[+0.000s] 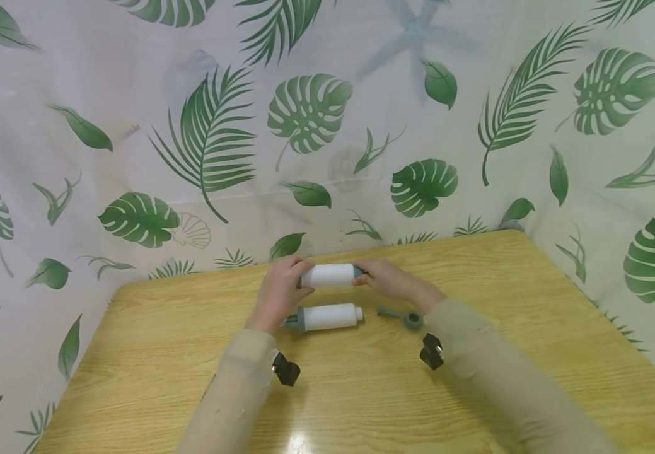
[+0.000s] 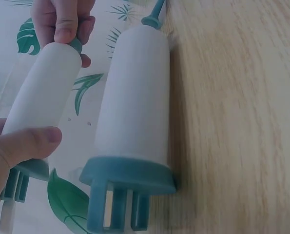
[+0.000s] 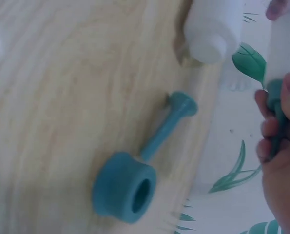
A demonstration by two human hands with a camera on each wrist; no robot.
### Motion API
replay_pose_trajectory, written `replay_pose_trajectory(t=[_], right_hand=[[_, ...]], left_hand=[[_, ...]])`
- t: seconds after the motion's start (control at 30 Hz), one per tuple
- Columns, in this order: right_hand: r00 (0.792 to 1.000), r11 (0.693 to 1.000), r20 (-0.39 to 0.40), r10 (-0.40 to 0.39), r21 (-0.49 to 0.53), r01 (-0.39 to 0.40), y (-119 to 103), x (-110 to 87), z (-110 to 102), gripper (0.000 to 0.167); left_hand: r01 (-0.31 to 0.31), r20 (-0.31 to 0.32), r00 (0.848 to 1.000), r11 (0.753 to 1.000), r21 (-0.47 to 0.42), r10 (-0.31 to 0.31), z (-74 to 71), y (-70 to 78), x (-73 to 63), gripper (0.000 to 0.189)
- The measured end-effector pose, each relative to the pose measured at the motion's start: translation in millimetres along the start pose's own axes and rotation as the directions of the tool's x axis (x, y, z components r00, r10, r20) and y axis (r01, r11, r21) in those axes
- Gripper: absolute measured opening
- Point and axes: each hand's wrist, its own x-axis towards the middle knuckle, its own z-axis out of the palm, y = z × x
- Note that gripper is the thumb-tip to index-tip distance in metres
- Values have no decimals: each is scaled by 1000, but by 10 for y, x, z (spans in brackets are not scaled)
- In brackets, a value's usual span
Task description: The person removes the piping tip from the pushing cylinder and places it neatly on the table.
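Note:
Both hands hold a white cylinder (image 1: 330, 275) with teal ends, raised level above the back of the table. My left hand (image 1: 282, 287) grips its left end, the thumb (image 2: 32, 141) lying along the white wall near a teal pronged collar. At the other end my right hand (image 1: 386, 279) pinches a teal stemmed piece (image 3: 276, 100), seated against the cylinder's end; the fingers hide part of it. A second white cylinder (image 1: 330, 316) lies on the table just in front, its teal pronged collar (image 2: 130, 175) to the left and a narrow white neck (image 3: 208, 47) to the right.
Right of the lying cylinder is a loose teal piece (image 1: 412, 320), a thick ring with a flared stem. Everything rests on a wood-grain table (image 1: 361, 397). A leaf-patterned curtain (image 1: 361, 145) hangs behind the table's back edge and along its sides.

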Motion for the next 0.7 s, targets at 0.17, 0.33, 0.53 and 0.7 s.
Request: replay_pose_trajectory(t=[0.17, 0.33, 0.53, 0.7], right_hand=[[997, 997, -79, -13, -76, 7, 15, 8, 60, 34], [987, 990, -156, -41, -140, 19, 25, 6, 120, 28], [945, 961, -287, -157, -264, 80, -3, -23, 162, 28], [938, 966, -309, -160, -243, 85, -38, -21, 141, 39]], left_hand=[[60, 42, 997, 998, -20, -59, -16, 21, 35, 47], [111, 102, 989, 993, -36, -107, -46, 29, 74, 47], [165, 150, 976, 985, -56, -155, -75, 14, 95, 48], [156, 135, 980, 986, -63, -147, -96, -4, 88, 47]])
